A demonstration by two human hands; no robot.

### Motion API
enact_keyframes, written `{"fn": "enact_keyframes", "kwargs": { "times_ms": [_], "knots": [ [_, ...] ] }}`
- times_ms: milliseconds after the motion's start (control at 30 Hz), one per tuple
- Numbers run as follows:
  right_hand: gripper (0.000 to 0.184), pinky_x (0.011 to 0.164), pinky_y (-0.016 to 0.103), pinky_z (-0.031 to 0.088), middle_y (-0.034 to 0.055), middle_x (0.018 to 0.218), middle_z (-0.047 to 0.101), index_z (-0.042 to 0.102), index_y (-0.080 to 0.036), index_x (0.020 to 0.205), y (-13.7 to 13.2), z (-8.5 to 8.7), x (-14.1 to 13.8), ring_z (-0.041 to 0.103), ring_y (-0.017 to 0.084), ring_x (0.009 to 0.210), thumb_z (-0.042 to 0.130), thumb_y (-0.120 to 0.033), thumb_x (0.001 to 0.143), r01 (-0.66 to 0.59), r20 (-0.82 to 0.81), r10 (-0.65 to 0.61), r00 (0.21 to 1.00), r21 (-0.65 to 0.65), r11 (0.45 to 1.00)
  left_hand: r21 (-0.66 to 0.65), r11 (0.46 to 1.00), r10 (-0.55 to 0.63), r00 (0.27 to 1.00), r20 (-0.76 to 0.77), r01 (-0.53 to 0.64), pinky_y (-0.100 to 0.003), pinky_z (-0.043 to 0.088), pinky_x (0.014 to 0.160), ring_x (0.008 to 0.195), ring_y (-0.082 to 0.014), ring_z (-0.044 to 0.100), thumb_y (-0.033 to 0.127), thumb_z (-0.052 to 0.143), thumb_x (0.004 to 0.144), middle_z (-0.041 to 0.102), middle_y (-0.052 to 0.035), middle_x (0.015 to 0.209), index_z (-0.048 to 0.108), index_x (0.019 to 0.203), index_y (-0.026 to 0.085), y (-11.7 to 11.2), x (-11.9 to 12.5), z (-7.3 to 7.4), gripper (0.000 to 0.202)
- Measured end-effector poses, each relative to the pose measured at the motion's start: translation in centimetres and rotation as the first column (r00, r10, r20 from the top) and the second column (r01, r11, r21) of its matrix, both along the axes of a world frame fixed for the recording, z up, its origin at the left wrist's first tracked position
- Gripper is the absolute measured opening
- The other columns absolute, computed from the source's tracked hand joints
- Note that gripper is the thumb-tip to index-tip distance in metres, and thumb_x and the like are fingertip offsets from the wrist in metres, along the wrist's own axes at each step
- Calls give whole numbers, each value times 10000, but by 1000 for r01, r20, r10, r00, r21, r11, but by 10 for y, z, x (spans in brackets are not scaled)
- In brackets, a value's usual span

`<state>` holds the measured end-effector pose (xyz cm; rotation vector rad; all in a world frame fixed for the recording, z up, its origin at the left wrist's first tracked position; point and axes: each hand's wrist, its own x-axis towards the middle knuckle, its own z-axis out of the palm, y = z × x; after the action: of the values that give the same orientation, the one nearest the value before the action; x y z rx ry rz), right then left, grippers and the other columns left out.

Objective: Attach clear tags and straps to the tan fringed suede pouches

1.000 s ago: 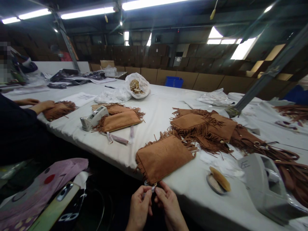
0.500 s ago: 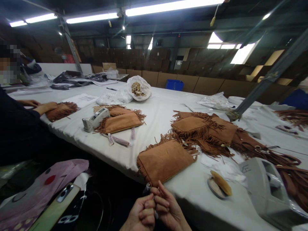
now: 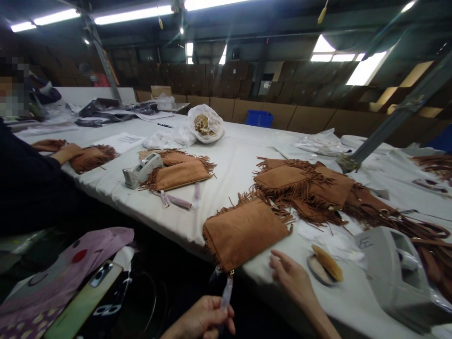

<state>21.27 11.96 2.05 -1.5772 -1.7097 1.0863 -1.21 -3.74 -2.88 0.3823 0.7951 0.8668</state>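
Observation:
A brown fringed pouch [image 3: 247,230] lies at the table's near edge, its zipper end toward me. From its zipper pull hangs a tassel [image 3: 227,293] wrapped in pale translucent film. My left hand [image 3: 203,316] pinches that tassel below the table edge. Apart from the pouch, my right hand [image 3: 291,278] hovers over the table edge with its fingers loosely spread and nothing in them. To its right sits a small round tin [image 3: 319,270] with a yellowish piece leaning on it. A large grey tape dispenser [image 3: 391,268] stands farther right.
More fringed pouches [image 3: 300,183] are piled at the right, straps trailing. Left of centre, a smaller tape dispenser [image 3: 143,170] touches another pouch [image 3: 181,174]. A plastic bag [image 3: 206,123] stands behind. At far left, a co-worker's hands [image 3: 67,153] hold a pouch. A phone [image 3: 84,301] lies lower left.
My right hand has left the tassel and moved right, its fingers opening. My left hand keeps its pinch, slightly lower, and the wrapped tassel now shows.

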Motion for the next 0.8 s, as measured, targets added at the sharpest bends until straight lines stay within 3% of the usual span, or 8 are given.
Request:
{"fn": "enact_keyframes", "kwargs": {
  "times_ms": [67, 133, 233, 300, 367, 533, 667, 800],
  "knots": [
    [482, 633, 348, 494, 72, 681, 708, 699, -161, 955, 14, -4, 27, 656, 243, 643, 519, -538, 715, 82, 158, -110, 981, 174, 981, 66, 985, -139, 967, -215, 157, -177, 128, 326, 311, -3, 351, 346, 684, 768, 699, -56, 711, 685, 825, 124, -15, -7, -21, 229],
    [498, 664, 368, 493, 83, 657, 709, 717, -154, 915, 24, -10, 44, 657, 258, 653, 488, -547, 711, 125, 226, -183, 957, 246, 961, 22, 980, -173, 902, -395, 197, -175, 215, 358, 343, -25, 410, 364, 712, 721, 693, -40, 690, 692, 799, 136, -24, -18, -38, 242],
    [506, 658, 370, 491, 96, 701, 725, 730, -160, 883, 29, -21, 50, 651, 253, 642, 449, -552, 732, 132, 266, -227, 937, 332, 934, 26, 993, 110, 794, -598, -118, -222, 387, 452, 476, -98, 551, 431, 714, 693, 692, -34, 745, 670, 892, 162, -19, -38, -40, 338],
    [490, 663, 366, 488, 104, 736, 733, 739, -171, 841, 29, -25, 47, 652, 258, 665, 441, -548, 743, 106, 293, -241, 925, 411, 905, 185, 911, 397, 660, -638, -369, -261, 483, 615, 682, -152, 636, 468, 697, 711, 703, -59, 824, 653, 947, 160, -2, -47, -25, 391],
    [497, 659, 361, 489, 112, 745, 736, 743, -170, 822, 28, -26, 44, 656, 262, 671, 430, -550, 751, 95, 297, -250, 921, 453, 886, 294, 828, 551, 593, -588, -479, -285, 498, 763, 839, -184, 650, 467, 718, 706, 715, -85, 891, 640, 977, 151, 21, -46, -4, 424],
    [516, 678, 365, 507, 114, 756, 739, 743, -161, 827, 26, -27, 46, 670, 269, 682, 423, -560, 756, 107, 277, -260, 925, 466, 878, 217, 751, 660, 701, -270, -623, -305, 529, 733, 869, -232, 683, 391, 811, 639, 717, -117, 960, 575, 1002, 159, 70, -7, 34, 490],
    [491, 709, 371, 525, 110, 763, 739, 732, -163, 830, 24, -29, 48, 683, 273, 705, 419, -538, 776, 99, 275, -256, 927, 479, 872, 41, 694, 717, 685, -126, -719, -322, 555, 714, 862, -249, 699, 279, 830, 630, 713, -124, 1008, 541, 1006, 179, 92, 19, 48, 485],
    [457, 732, 374, 537, 100, 797, 744, 718, -174, 849, 23, -30, 49, 693, 270, 729, 421, -517, 802, 75, 273, -231, 934, 483, 872, -41, 787, 607, 784, -128, -616, -339, 569, 650, 806, -276, 714, 244, 791, 672, 729, -140, 967, 562, 1083, 150, 108, 29, 56, 480]
  ]
}}
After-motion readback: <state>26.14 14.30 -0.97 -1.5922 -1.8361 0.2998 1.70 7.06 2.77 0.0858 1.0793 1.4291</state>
